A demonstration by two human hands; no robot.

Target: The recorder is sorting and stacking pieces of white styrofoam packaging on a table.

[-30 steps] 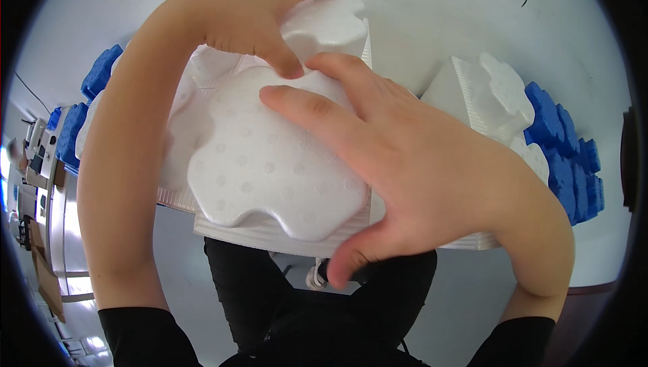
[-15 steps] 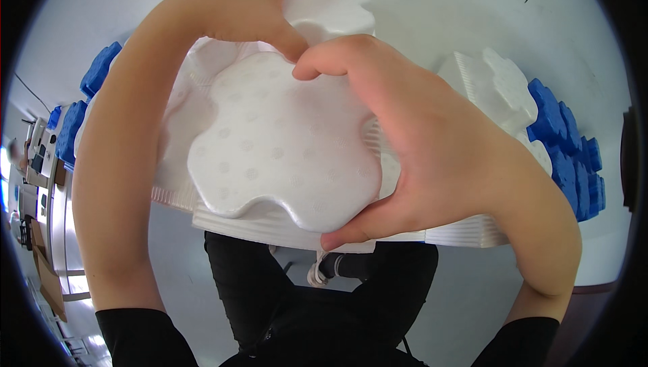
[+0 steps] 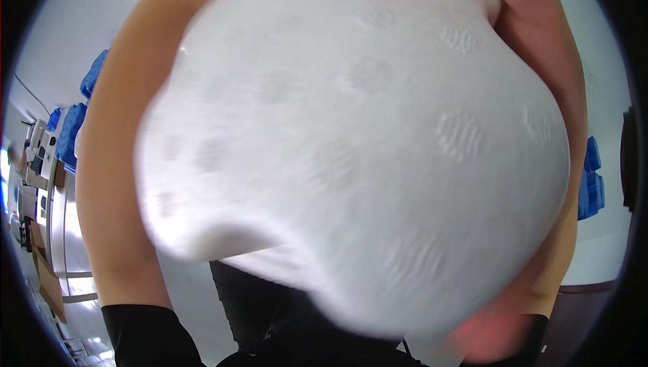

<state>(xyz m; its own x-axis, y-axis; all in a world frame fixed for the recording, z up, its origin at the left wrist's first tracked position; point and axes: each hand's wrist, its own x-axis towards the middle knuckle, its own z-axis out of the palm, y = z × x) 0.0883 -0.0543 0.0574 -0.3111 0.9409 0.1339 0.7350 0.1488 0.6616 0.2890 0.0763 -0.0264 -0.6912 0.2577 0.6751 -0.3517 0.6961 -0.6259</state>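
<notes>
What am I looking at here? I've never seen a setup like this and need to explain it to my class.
There is no machine: these are a person's own bare arms in black sleeves. Every picture comes from one wide fisheye camera worn on the head, looking down, so straight edges bend near the rim. The big pale shape is a white foam piece with a wavy outline and round textured marks, held close to the camera. The right hand holds its right side, its blurred thumb near the lower edge. The left forearm runs up beside it; the left hand is out of sight. Blue foam pieces stand on the pale table at the right.
</notes>
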